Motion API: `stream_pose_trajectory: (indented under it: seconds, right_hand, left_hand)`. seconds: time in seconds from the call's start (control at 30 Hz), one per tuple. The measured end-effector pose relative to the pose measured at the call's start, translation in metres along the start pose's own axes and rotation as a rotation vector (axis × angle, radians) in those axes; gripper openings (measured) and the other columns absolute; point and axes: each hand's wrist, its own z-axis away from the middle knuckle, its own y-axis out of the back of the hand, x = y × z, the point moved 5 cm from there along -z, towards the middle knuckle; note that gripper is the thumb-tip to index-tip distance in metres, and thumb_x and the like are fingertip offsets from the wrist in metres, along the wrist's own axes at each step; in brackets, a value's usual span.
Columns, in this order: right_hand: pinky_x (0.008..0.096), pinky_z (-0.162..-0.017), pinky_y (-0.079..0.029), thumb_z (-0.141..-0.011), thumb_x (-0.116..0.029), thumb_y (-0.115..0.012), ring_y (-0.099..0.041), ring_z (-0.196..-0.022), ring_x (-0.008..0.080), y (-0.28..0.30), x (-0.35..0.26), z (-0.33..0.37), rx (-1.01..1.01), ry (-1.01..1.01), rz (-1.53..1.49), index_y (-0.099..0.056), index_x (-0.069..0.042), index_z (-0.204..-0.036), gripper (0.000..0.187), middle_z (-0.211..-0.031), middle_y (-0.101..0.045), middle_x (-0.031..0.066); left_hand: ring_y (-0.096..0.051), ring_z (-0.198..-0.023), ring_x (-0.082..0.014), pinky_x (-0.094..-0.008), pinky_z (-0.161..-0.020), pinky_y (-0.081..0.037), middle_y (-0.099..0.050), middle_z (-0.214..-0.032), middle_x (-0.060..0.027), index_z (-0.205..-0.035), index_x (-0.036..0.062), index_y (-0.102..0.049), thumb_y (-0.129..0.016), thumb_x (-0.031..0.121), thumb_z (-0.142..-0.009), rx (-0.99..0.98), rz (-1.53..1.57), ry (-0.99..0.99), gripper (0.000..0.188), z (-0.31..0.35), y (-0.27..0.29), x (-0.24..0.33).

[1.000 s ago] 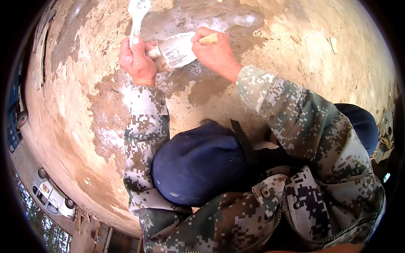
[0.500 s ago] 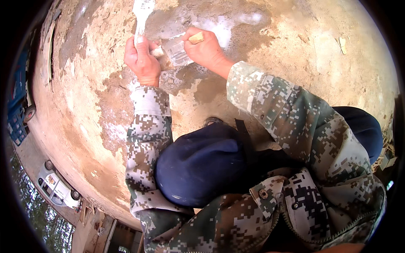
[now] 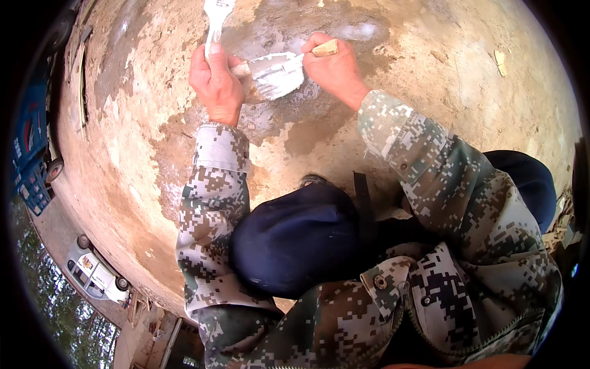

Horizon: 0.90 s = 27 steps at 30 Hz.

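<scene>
My left hand is closed around a white-smeared tool that sticks upward, and a short wooden handle also sits in its grip. From that handle a wide blade loaded with white putty reaches to the right. My right hand grips a wooden-handled putty knife whose edge rests on the loaded blade. Both hands are held close to a rough wall over a grey, wet-looking patch. Camouflage sleeves cover both forearms.
The wall is patchy brown with white filler smears. A dark blue rounded shape lies below my arms, another one at the right. At the left rim are a white vehicle, a blue crate and trees.
Both hands stayed together at the wall. My right hand shifted a little to the right, and the loaded blade moved with it.
</scene>
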Motion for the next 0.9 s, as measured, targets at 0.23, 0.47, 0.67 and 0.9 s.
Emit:
stream_pose_trajectory:
  seconds: [0.23,0.47,0.67,0.9]
  right_hand:
    - [0.0369,-0.064,-0.050,-0.078,-0.013,-0.060,-0.063,-0.066,0.0254,0.025,-0.031,-0.024,-0.221,0.121,0.029,-0.070,-0.009,-0.084,0.012,-0.071,-0.068,0.0101]
    - [0.0382,-0.065,-0.053,-0.079,-0.014,-0.062,-0.065,-0.069,0.0238,0.045,-0.040,-0.065,-0.415,-0.063,0.084,-0.070,-0.008,-0.086,0.012,-0.077,-0.067,0.0099]
    - [0.0275,-0.064,-0.054,-0.089,-0.013,-0.067,-0.064,-0.069,0.0103,0.073,-0.027,-0.080,-0.461,-0.306,0.001,-0.068,-0.007,-0.091,0.007,-0.086,-0.068,0.0027]
    - [0.0335,-0.089,-0.053,-0.084,-0.004,-0.071,-0.067,-0.106,0.0220,0.058,-0.034,0.002,-0.801,0.561,0.185,-0.075,-0.010,-0.099,0.016,-0.109,-0.072,0.0098]
  left_hand:
    - [-0.046,-0.056,-0.0058,-0.0249,-0.051,-0.038,-0.062,-0.067,-0.0003,-0.088,0.0010,-0.062,-0.054,0.025,-0.103,-0.173,-0.081,-0.053,0.029,-0.015,-0.060,0.047]
    - [-0.044,-0.056,-0.0069,-0.0257,-0.051,-0.037,-0.057,-0.064,0.0002,-0.087,0.0015,-0.060,-0.053,0.027,-0.104,-0.164,-0.241,-0.093,0.031,-0.026,-0.066,0.043]
    - [-0.050,-0.061,-0.0129,-0.0306,-0.057,-0.041,-0.056,-0.065,-0.0033,-0.090,-0.0002,-0.061,-0.052,0.028,-0.102,-0.085,-0.252,0.003,0.032,-0.017,-0.053,0.046]
    - [-0.050,-0.063,-0.0160,-0.0334,-0.059,-0.041,-0.055,-0.067,-0.0045,-0.088,-0.0006,-0.059,-0.052,0.029,-0.102,0.081,-0.209,0.014,0.033,-0.026,-0.020,0.023]
